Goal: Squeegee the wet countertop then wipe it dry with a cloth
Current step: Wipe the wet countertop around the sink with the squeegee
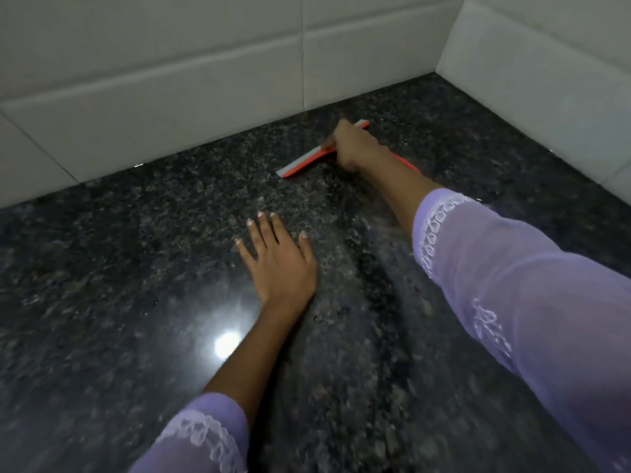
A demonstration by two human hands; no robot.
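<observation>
A dark speckled granite countertop (119, 268) fills the view, glossy with a bright light reflection near the middle. My right hand (355, 146) reaches far back toward the wall corner and grips a red squeegee (304, 163) with a pale blade, whose blade rests on the stone. A bit of the red handle shows behind my wrist. My left hand (278, 261) lies flat on the counter, fingers spread, holding nothing. No cloth is in view.
White tiled walls (205, 80) meet the counter at the back and form a corner with the right wall (546, 80). A few small water drops dot the stone around (146, 312). Both arms wear lilac sleeves.
</observation>
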